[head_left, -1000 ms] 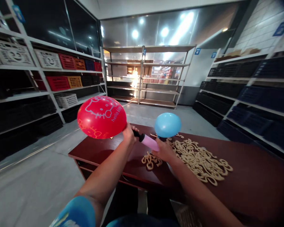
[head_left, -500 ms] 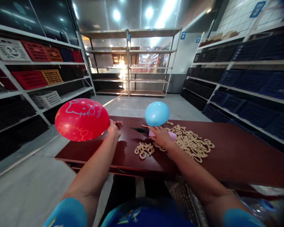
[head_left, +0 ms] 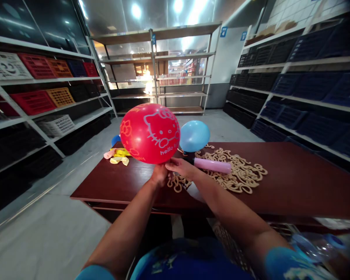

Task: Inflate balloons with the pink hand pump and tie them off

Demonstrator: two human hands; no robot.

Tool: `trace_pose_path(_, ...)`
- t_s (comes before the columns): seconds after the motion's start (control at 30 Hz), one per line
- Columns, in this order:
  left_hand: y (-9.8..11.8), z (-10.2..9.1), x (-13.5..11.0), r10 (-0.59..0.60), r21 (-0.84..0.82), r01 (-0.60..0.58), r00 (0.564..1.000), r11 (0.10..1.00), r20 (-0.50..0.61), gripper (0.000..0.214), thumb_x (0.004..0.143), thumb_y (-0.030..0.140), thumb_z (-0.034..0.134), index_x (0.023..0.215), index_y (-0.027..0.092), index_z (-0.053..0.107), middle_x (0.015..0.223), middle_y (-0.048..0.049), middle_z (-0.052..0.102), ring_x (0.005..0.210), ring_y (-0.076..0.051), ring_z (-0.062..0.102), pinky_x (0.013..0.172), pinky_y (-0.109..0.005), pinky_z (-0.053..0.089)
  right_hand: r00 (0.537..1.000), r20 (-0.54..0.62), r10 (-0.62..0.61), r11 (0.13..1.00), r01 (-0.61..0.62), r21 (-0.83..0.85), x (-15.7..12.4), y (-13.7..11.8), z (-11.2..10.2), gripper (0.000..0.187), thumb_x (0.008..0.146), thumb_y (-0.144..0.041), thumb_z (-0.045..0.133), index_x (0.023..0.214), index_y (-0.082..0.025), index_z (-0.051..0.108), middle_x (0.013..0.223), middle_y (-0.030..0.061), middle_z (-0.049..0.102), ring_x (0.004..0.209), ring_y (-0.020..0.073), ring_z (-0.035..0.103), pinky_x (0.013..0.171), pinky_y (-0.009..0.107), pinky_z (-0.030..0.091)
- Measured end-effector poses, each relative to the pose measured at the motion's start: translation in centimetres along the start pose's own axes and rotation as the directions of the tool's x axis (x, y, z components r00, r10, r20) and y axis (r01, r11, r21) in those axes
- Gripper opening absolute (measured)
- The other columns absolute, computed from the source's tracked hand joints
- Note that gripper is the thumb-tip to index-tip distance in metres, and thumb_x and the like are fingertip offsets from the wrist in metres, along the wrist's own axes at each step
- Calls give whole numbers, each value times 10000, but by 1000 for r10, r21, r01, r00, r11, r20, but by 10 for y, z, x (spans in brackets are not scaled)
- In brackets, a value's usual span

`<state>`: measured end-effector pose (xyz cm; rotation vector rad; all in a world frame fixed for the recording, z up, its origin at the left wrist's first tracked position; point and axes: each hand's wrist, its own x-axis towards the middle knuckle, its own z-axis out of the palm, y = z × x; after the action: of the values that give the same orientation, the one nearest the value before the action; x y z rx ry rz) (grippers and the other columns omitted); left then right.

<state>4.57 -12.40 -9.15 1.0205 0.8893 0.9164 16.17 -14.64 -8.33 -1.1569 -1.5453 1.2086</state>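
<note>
An inflated red balloon with a cat print stands upright above the table, its neck low between my hands. My left hand is closed around the neck end, just under the balloon. From the right, my right hand meets it there, its fingers pinched together at the neck; the neck itself is hidden. Beside the right hand lies a pink hand pump with a black nozzle end. A light blue inflated balloon rests behind the pump. Tan curled pieces are heaped around the pump.
Uninflated yellow and pink balloons lie at the left of the dark red table. A blue round thing is partly hidden behind them. Shelves with crates flank both sides. A clear plastic bottle is at the lower right.
My left hand has brought the red balloon from the left to the middle and turned it upright. My right hand has let go of the pink pump and joined the left at the balloon's neck.
</note>
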Motion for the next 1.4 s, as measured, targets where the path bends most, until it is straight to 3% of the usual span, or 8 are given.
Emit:
trace_pose_path(0.17, 7, -5, -16, -135, 210, 90, 968, 973, 211, 313, 715, 363, 584, 575, 198, 358, 390, 74, 296, 285, -47, 268, 312, -189, 219, 915, 398, -65, 800, -190, 569, 0, 6, 15, 385, 716, -432, 579, 1021, -202, 531, 924, 43, 631, 607, 145, 573, 555, 315, 490)
trace_pose_path(0.47, 8, -7, -31, 308, 185, -368, 907, 911, 286, 409, 807, 517, 452, 587, 174, 421, 442, 32, 411, 383, -69, 398, 394, -207, 308, 991, -40, -128, 640, 113, 760, 7, 1, 28, 325, 728, -527, 549, 826, -218, 562, 895, 47, 610, 905, 192, 574, 642, 304, 509)
trace_pose_path(0.63, 1, 0, -31, 452, -29, -454, 876, 891, 172, 385, 833, 498, 417, 613, 182, 408, 486, 39, 399, 400, -64, 395, 407, -208, 317, 992, -82, -94, 632, 123, 765, 8, -13, 25, 273, 715, -492, 580, 771, -226, 552, 798, 1, 606, 681, 122, 565, 519, 234, 472)
trace_pose_path(0.83, 7, -4, -25, 210, -264, -162, 963, 951, 167, 263, 786, 370, 564, 664, 150, 491, 549, 22, 468, 444, -70, 457, 387, -187, 325, 988, 139, 61, 825, -128, 551, 9, -17, 11, 290, 706, -473, 609, 804, -200, 587, 544, -61, 501, 409, 67, 388, 420, 231, 412)
trace_pose_path(0.97, 15, -19, -25, 39, -492, -3, 997, 871, 62, 179, 813, 254, 543, 685, 146, 478, 576, 22, 479, 480, -52, 473, 408, -149, 338, 996, 58, 65, 998, -66, 18, 3, -11, -15, 279, 617, -389, 703, 788, -181, 628, 671, -10, 597, 596, 104, 506, 583, 255, 429)
trace_pose_path(1.13, 13, -33, -21, 12, -602, -73, 994, 795, -105, 215, 870, 230, 453, 670, 152, 458, 583, 21, 469, 490, -39, 463, 431, -132, 345, 988, -154, -19, 733, -91, -674, -6, 19, -27, 263, 565, -443, 717, 571, -194, 634, 571, 7, 583, 581, 117, 494, 570, 246, 348)
trace_pose_path(1.23, 9, -34, -20, -16, -616, -52, 994, 786, -104, 225, 871, 257, 454, 675, 149, 464, 591, 16, 482, 507, -47, 479, 444, -141, 359, 994, -101, -47, 686, -41, -727, -10, 28, -22, 222, 596, -403, 697, 543, -197, 636, 554, 6, 584, 576, 116, 494, 549, 238, 330)
trace_pose_path(1.4, 8, -29, -24, -51, -562, -36, 989, 827, -139, 162, 839, 250, 506, 727, 134, 488, 694, -12, 582, 457, -24, 433, 398, -129, 314, 994, -108, -28, 935, -12, -354, -19, 0, -21, 218, 692, -383, 607, 705, -167, 637, 619, -2, 607, 553, 95, 505, 505, 215, 342)
